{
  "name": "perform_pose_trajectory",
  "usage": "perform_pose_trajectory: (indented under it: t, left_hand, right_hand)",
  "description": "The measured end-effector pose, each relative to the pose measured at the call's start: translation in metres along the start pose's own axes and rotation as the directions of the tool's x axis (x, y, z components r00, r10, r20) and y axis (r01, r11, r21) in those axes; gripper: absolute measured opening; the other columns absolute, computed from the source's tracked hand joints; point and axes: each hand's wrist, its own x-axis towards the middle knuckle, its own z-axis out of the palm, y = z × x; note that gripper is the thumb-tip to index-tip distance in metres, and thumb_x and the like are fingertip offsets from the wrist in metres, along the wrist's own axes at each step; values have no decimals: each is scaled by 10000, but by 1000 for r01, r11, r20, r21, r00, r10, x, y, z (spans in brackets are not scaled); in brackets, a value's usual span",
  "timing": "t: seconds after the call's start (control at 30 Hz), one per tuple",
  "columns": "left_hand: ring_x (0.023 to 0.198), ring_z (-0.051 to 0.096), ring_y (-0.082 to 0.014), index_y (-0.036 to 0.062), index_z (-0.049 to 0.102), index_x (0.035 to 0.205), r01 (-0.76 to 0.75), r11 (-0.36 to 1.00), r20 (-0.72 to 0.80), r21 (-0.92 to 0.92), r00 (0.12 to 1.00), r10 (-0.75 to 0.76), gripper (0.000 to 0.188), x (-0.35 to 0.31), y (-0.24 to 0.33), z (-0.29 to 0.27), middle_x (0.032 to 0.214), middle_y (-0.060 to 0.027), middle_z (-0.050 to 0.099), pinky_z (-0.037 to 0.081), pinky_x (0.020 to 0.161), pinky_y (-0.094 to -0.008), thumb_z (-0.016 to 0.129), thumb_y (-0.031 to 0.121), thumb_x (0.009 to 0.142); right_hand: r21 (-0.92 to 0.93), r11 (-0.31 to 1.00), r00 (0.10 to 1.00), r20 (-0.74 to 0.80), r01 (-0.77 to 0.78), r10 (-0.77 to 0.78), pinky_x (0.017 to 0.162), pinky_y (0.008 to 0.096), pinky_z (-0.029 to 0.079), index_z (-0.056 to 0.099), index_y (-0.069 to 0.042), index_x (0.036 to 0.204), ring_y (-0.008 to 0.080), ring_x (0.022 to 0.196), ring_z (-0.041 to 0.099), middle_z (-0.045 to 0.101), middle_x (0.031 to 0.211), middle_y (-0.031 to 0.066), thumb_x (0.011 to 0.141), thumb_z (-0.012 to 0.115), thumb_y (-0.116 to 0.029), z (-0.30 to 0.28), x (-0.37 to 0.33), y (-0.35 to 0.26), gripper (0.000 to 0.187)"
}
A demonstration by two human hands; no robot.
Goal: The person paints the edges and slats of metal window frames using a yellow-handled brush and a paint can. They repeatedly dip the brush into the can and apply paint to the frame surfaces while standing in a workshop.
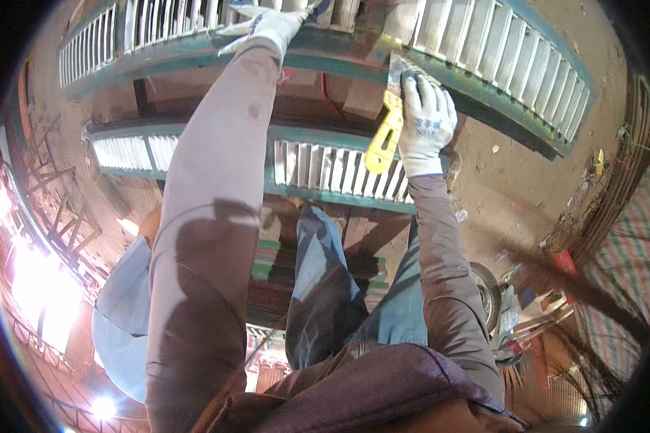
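Observation:
A long louvred shutter panel (296,45), with a worn green frame and pale slats, lies across the far side. My left hand (271,29), in a white glove, reaches out onto its slats with fingers spread; the fingertips are partly cut off by the view's upper edge. In my gloved right hand (426,119) is a yellow-handled scraper (384,137), held close to its metal blade, the handle's end sticking out toward me. The blade tip meets or hovers just over the frame's near edge; I cannot tell which. Nearer me lies a second green louvred panel (267,189).
Green and reddish boards (271,263) lie low by my legs. To the left is a light blue rounded thing (123,325), its kind unclear. A wheel (486,297) stands to the right, with checked cloth (625,252) beyond. Litter dots the dirt floor (498,195).

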Motion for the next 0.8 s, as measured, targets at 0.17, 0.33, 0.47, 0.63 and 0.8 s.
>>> perform_pose_trajectory:
  t: [0.17,0.33,0.47,0.63,0.8]
  left_hand:
    - [1217,553,-284,111,236,1523,-328,642,176,693,940,291,772,78,-86,-7,1315,-139,593,383,1081,-332,510,532,937]
    - [1382,361,-217,139,161,1548,-149,933,-47,328,984,174,608,-13,32,-12,1517,-138,338,236,1168,-467,375,354,1020]
    - [1340,395,-227,104,268,1511,26,909,-375,415,915,146,578,39,-40,-25,1466,-159,395,310,1119,-456,406,369,1017]
    - [1122,625,-335,366,133,1537,-359,694,115,624,921,372,643,60,-46,-26,1167,-266,637,372,1059,-432,407,163,992]
    - [1343,394,-297,143,390,1475,201,977,-620,63,775,-119,693,69,-22,8,1401,-242,451,203,1159,-502,426,549,914]
  right_hand:
    - [258,939,919,265,225,-293,1016,444,411,627,-130,1164,234,1068,585,622,1152,56,794,572,-188,28,-37,-53,379]
    - [14,986,984,72,-167,166,998,421,426,637,-130,1144,236,1096,579,625,1163,54,775,609,-198,-9,-29,0,376]
    - [-15,998,998,-39,-57,56,908,415,449,632,-104,1120,268,1034,571,613,1097,75,789,586,-179,23,-5,-14,342]
    - [325,944,988,114,59,-101,872,394,461,640,-100,1034,239,991,574,603,1018,60,781,595,-200,2,-10,-15,276]
    - [187,980,963,270,-63,11,815,358,449,626,-173,1028,212,993,567,597,1010,10,785,610,-221,-8,3,29,248]
